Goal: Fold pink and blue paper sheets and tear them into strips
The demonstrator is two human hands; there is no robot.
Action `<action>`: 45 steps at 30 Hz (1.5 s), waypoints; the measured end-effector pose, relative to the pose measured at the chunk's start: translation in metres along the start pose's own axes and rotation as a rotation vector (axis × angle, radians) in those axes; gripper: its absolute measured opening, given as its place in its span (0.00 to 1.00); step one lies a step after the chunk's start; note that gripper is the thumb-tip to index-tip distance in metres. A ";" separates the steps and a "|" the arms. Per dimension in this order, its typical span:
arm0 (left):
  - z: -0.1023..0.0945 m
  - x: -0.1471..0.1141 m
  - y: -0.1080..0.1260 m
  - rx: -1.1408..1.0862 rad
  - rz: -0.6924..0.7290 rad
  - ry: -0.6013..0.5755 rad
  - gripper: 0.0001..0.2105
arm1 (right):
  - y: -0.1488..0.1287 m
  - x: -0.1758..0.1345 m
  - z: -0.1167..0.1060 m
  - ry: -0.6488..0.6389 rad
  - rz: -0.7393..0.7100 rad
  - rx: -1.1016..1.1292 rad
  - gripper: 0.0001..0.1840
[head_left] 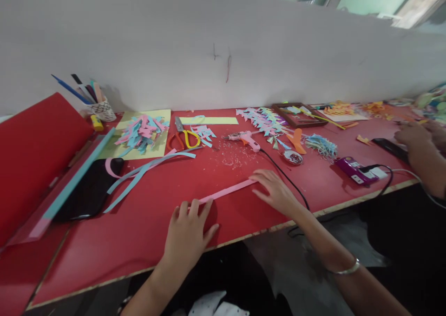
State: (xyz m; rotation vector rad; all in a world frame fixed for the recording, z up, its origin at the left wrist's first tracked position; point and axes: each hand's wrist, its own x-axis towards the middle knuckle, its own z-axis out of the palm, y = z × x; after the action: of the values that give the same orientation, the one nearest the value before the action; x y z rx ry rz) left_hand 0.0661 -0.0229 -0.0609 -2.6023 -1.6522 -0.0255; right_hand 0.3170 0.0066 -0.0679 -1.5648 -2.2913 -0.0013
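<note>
A narrow pink paper strip (228, 192) lies stretched across the red table between my two hands. My left hand (188, 234) rests its fingertips on the strip's left end, fingers spread and thumb apart. At the other end, my right hand (275, 190) touches the strip with its fingers stretched out and its thumb held away. Behind the strip lies a pink glue gun (244, 139), its black cord running past my right hand. Blue paper strips (139, 174) and scissors (183, 137) with red and yellow handles are further left.
A pile of paper cuttings (142, 132) sits on yellow paper, near a pen cup (102, 109) and a black phone (90, 190). To the right are a fringed paper garland (261, 121), a wooden frame (284, 116), a purple power socket (355, 169) and another person's hand (413, 137).
</note>
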 end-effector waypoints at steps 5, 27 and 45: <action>-0.007 0.016 -0.022 -0.100 0.021 -0.109 0.15 | -0.004 0.008 0.007 -0.086 -0.049 0.032 0.10; -0.029 0.040 -0.037 -0.007 0.248 0.006 0.09 | -0.095 0.068 -0.010 -0.365 -0.116 0.479 0.11; 0.001 -0.004 -0.125 0.160 0.278 0.564 0.13 | -0.051 0.067 -0.030 -0.403 -0.063 0.593 0.12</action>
State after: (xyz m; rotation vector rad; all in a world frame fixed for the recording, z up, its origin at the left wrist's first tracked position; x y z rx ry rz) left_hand -0.0488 0.0264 -0.0568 -2.3723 -1.0520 -0.5339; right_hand 0.2586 0.0412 -0.0094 -1.2521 -2.3087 0.9611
